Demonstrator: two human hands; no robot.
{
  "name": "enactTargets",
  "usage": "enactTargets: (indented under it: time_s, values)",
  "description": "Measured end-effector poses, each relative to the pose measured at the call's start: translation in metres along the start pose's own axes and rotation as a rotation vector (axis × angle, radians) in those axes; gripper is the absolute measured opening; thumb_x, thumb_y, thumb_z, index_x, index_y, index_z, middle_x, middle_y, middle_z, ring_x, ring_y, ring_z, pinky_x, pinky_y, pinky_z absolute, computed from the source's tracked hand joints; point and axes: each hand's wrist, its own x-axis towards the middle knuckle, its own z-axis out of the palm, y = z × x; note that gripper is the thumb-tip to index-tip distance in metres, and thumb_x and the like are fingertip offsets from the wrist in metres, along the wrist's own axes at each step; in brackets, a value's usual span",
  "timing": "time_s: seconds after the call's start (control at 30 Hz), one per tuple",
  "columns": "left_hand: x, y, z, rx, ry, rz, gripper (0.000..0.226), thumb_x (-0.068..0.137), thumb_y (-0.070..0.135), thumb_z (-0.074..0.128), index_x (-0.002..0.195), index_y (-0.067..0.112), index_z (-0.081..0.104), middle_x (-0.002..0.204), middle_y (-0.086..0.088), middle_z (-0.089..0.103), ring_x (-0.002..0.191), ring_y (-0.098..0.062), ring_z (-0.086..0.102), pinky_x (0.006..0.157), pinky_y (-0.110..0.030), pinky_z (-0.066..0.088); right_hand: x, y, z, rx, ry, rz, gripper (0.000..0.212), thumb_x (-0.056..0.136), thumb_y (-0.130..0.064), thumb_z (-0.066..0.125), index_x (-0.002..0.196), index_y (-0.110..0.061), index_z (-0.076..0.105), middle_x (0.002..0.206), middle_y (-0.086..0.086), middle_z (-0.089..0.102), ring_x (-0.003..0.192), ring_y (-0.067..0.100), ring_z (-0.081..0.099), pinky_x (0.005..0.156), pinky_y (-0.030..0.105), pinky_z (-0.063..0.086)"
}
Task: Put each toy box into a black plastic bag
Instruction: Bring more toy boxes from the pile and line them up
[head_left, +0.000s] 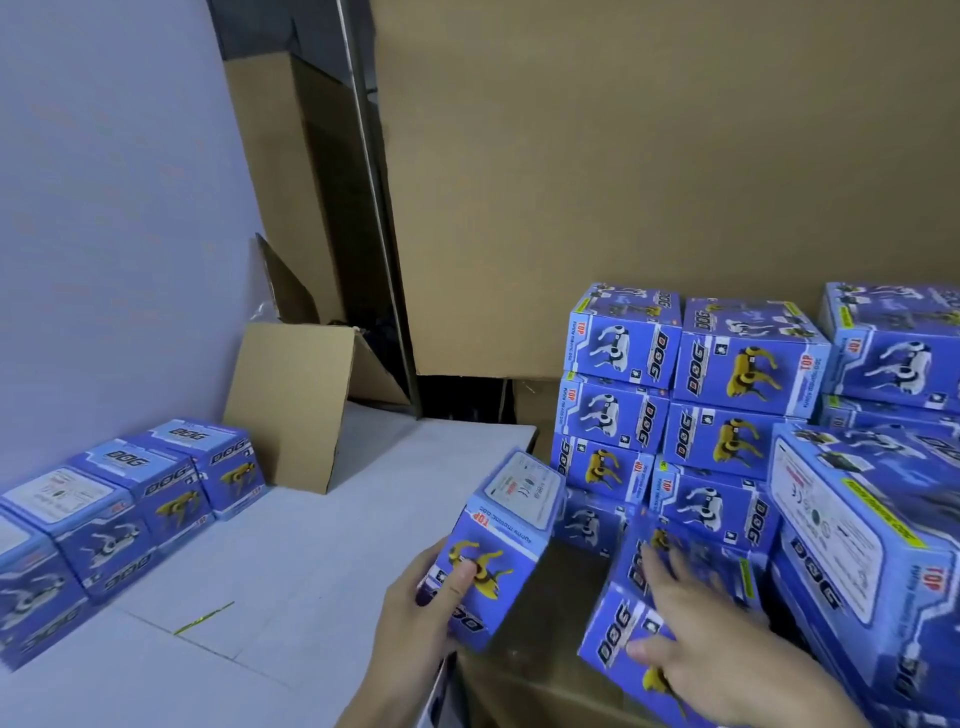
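Note:
My left hand (421, 608) grips a blue toy box (501, 545) printed with a yellow dog, holding it tilted above the table's right edge. My right hand (727, 654) lies with fingers spread and fairly straight on another blue toy box (618, 639) that leans in the pile at the lower right. A stack of several blue toy boxes (727, 389) rises behind it against brown cardboard. A row of blue toy boxes (130, 499) stands along the wall at the left. No black plastic bag is visible.
A white table (291, 571) spans the lower left, with a thin green strip (202, 618) lying on it. An open brown carton (296, 405) stands at the table's back. Large cardboard sheets (649, 171) and a metal post (374, 208) fill the background.

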Motion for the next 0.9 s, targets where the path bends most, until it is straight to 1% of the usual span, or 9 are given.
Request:
enactTargets:
  time_s: [0.07,0.1,0.17,0.27,0.37,0.5,0.67,0.77,0.9]
  values:
    - [-0.003,-0.001,0.000,-0.064,0.029,-0.024,0.044,0.069,0.031,0.076,0.109,0.013,0.069,0.097,-0.020,0.075,0.086,-0.035,0.074,0.063,-0.044,0.060,-0.007,0.005,-0.008,0.188,0.082,-0.092,0.084,0.103,-0.042,0.048,0.158,-0.026,-0.012,0.166,-0.007,-0.012,0.154,0.022,-0.005,0.123,0.043,0.007]
    - [-0.004,-0.001,0.000,-0.091,0.042,-0.034,0.046,0.067,0.033,0.077,0.107,0.012,0.069,0.097,-0.022,0.074,0.087,-0.035,0.074,0.067,-0.048,0.061,-0.011,0.005,-0.010,0.307,0.133,-0.146,0.076,0.103,-0.041,0.048,0.159,-0.031,-0.002,0.165,-0.017,0.006,0.152,0.012,0.012,0.122,0.035,0.014]
    - [-0.006,-0.003,0.002,-0.141,0.055,-0.051,0.048,0.066,0.035,0.077,0.105,0.009,0.067,0.098,-0.022,0.074,0.085,-0.034,0.074,0.071,-0.053,0.060,-0.015,0.002,-0.010,0.589,0.228,-0.218,0.050,0.101,-0.041,0.049,0.145,-0.047,0.025,0.137,-0.037,0.040,0.119,-0.014,0.044,0.107,0.025,0.033]
    - [-0.011,-0.001,0.007,-0.215,0.071,-0.040,0.050,0.065,0.034,0.077,0.105,0.007,0.064,0.098,-0.024,0.073,0.083,-0.037,0.072,0.064,-0.048,0.060,-0.009,-0.007,0.007,0.921,0.330,-0.217,0.020,0.097,-0.045,0.051,0.117,-0.044,0.053,0.105,-0.035,0.066,0.092,-0.016,0.059,0.088,0.013,0.044]
    - [-0.015,0.008,0.006,-0.219,0.141,0.039,0.058,0.059,0.036,0.081,0.105,0.007,0.061,0.098,-0.024,0.071,0.082,-0.039,0.072,0.065,-0.046,0.058,-0.003,-0.034,0.029,1.089,0.389,-0.219,0.020,0.096,-0.045,0.053,0.114,-0.041,0.058,0.086,-0.040,0.064,0.077,-0.024,0.057,0.060,0.004,0.041]
    - [-0.021,0.035,-0.018,-0.083,0.211,0.134,0.042,0.063,0.045,0.078,0.093,0.021,0.061,0.096,-0.010,0.073,0.085,-0.028,0.074,0.064,-0.040,0.059,0.015,-0.081,0.045,1.185,0.482,-0.373,0.041,0.094,-0.037,0.057,0.134,-0.032,0.051,0.103,-0.022,0.066,0.079,-0.023,0.057,0.059,-0.002,0.041]
    - [-0.046,0.071,-0.089,0.184,0.314,0.276,0.049,0.071,0.056,0.066,0.104,0.022,0.054,0.109,0.007,0.071,0.091,-0.021,0.072,0.069,-0.026,0.055,0.030,-0.153,0.040,1.221,0.295,-0.756,0.059,0.077,-0.033,0.065,0.135,-0.035,0.051,0.111,-0.021,0.071,0.096,-0.006,0.067,0.067,0.005,0.049]
    - [-0.072,0.086,-0.142,0.250,0.409,0.334,0.061,0.074,0.043,0.069,0.131,0.038,0.046,0.124,0.010,0.065,0.097,-0.022,0.071,0.079,-0.029,0.058,0.035,-0.205,0.051,1.212,0.146,-0.921,0.061,0.077,-0.020,0.068,0.134,-0.032,0.051,0.118,-0.011,0.071,0.104,0.011,0.070,0.076,0.021,0.058]
    - [-0.117,0.099,-0.217,0.390,0.576,0.409,0.068,0.078,0.034,0.068,0.140,0.036,0.042,0.112,0.009,0.072,0.093,-0.022,0.072,0.085,-0.039,0.059,0.035,-0.291,0.086,1.155,-0.149,-1.036,0.066,0.084,-0.008,0.077,0.134,-0.038,0.047,0.115,-0.017,0.071,0.104,0.013,0.071,0.077,0.029,0.060]
